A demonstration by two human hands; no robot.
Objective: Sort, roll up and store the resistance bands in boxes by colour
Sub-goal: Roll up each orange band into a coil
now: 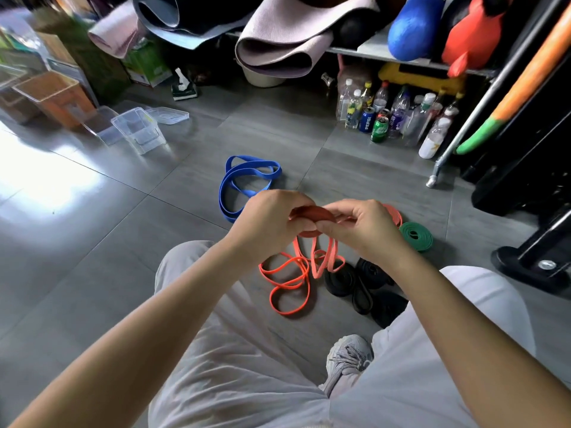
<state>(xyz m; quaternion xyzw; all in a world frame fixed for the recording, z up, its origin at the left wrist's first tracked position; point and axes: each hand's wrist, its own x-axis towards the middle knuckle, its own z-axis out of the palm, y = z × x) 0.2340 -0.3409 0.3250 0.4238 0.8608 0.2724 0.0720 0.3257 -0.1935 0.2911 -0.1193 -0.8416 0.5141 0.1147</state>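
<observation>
My left hand [272, 217] and my right hand [364, 227] both grip a partly rolled orange-red band [312, 215] above the floor. Its loose end hangs down toward a tangle of orange bands [290, 279] on the tiles. A blue band [244, 183] lies loose just beyond my hands. A rolled green band [415, 236] sits to the right, and black rolled bands [355, 282] lie beside my right knee. Clear plastic boxes [139, 129] with a loose lid [168, 114] stand at the far left, next to an orange-tinted box [55, 97].
Bottles and cans [395, 118] crowd the floor under a shelf holding rolled mats [278, 41]. A metal rack leg [438, 171] and black equipment base [531, 261] stand at the right. My knees and a grey shoe [349, 359] fill the foreground.
</observation>
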